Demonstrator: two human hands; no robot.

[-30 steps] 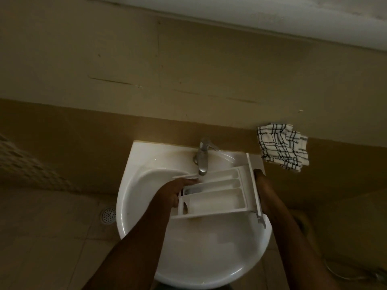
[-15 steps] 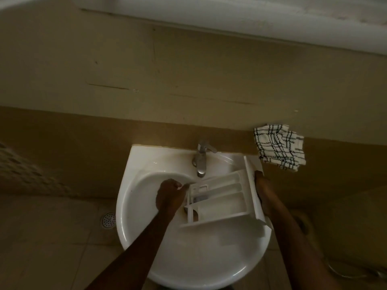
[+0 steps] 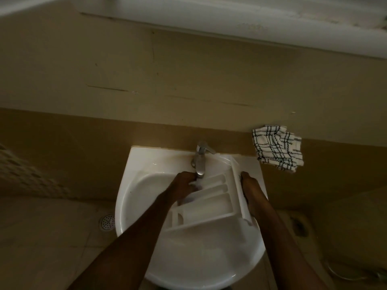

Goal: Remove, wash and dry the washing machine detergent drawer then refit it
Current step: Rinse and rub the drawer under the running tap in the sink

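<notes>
Up from the drawer's near corner, the left hand [image 3: 185, 185] has shifted to just beneath the spout of the tap [image 3: 200, 162], and the detergent drawer [image 3: 211, 203] has swung to a steeper slant. It is held over the white basin [image 3: 134, 185], its open end low toward the person and its far corner beside the spout.

The right hand [image 3: 250, 187] grips the front panel [image 3: 237, 191] from behind, fingers wrapped round its outer edge. The left hand lies on the drawer's far corner, but it is blurred, so I cannot tell whether those fingers curl round the plastic or only rub it. A pale smear under the spout may be running water.

The drawer is white moulded plastic, with long channels side by side, one wide bay and a small pocket at the low end. It looks light and stiff, likely slick when wet, with thin dividers that might crack if twisted. The broad front panel and the long side wall seem the safest holds.

A black-and-white checked cloth [image 3: 276, 149] hangs on the wall just right of the basin.
</notes>
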